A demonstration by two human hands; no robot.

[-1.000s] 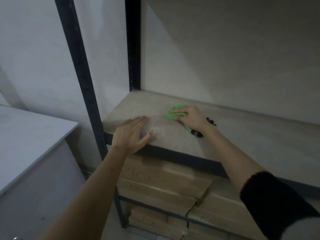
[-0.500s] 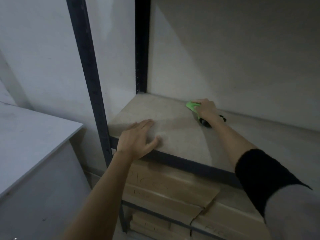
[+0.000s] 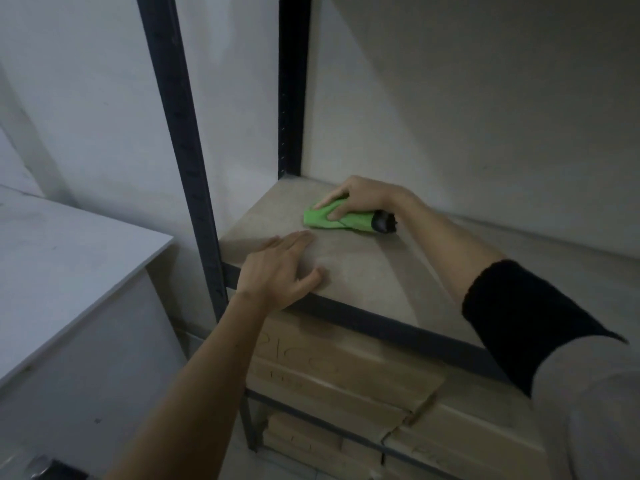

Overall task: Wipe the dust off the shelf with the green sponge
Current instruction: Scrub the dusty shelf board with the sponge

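Sponge [image 3: 334, 220], green, soft and likely light (its dark stiff end pokes out at the wrist side), lies flat at the shelf [image 3: 363, 282] board's back-left, pressed under the right hand [image 3: 363, 197]'s fingers, best held from above, while the left hand [image 3: 277, 275] rests open nearby.

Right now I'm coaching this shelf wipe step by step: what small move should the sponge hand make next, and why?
Probably sweep the green sponge toward the front edge of the shelf. The right hand presses it flat near the back left corner, beside the rear post, so little board remains behind it, while bare board lies in front. The left hand rests flat there and may need to shift aside.
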